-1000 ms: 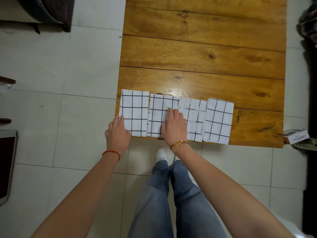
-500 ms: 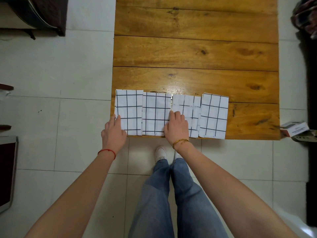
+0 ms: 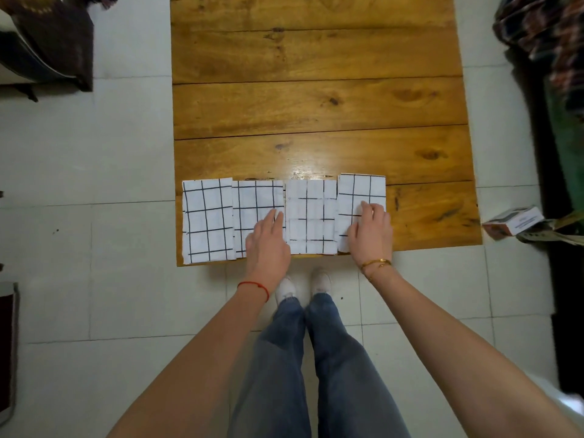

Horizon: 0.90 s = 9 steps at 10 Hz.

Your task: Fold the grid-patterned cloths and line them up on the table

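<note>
Four folded grid-patterned cloths lie side by side in a row along the near edge of the table point(image 3: 316, 105), and both hands rest flat on them. The left hand point(image 3: 268, 245), fingers straight and together, presses the near right corner of the second cloth point(image 3: 257, 210); the right hand point(image 3: 371, 232), fingers extended and holding nothing, lies on the rightmost cloth point(image 3: 360, 191). The main risk, as I judge it, is the edge: every cloth sits right at the near lip, so a pull toward the body could drag one off onto the floor. The rightmost cloth also stands a little farther back than the third cloth point(image 3: 311, 216) — nudging it into line could ride it over its neighbour or open the fold. The leftmost cloth point(image 3: 207, 219) reaches the table's left near corner, with little room to spare. No container holds any cloth; a small box point(image 3: 512, 221) lies on the floor to the right, its contents not visible.
</note>
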Motion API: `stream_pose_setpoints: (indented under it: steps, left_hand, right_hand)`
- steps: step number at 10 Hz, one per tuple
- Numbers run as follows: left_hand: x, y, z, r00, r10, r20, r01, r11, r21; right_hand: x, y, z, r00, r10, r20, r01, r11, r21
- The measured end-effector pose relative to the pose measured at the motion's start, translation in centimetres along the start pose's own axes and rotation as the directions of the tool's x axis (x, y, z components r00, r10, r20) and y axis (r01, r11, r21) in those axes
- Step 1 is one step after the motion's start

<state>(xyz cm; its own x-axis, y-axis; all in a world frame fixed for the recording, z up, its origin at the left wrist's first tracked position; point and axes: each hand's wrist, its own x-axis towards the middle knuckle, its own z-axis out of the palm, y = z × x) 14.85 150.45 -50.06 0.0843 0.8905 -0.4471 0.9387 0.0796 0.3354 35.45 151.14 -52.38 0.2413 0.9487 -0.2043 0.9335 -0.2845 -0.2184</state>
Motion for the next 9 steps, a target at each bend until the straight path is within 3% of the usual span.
stream_pose_setpoints:
  steps: [2,6,9]
  left_hand:
    - [0.0,2.5,1.5,0.997,-0.062,0.054,0.061,0.998,0.022]
    - [0.1,3.4,2.1,0.988,-0.116,0.102,0.117,0.993,-0.006]
    - [-0.2,3.2,-0.2,0.997,-0.061,0.038,0.061,0.998,0.012]
  right_hand:
    - [1.1,4.5,-0.9,0.986,0.134,0.095,-0.126,0.989,-0.083]
    - [0.8,5.1,-0.8,0.985,0.069,0.157,-0.072,0.997,0.016]
    - [0.9,5.2,-2.5,0.989,0.037,0.143,-0.045,0.998,0.051]
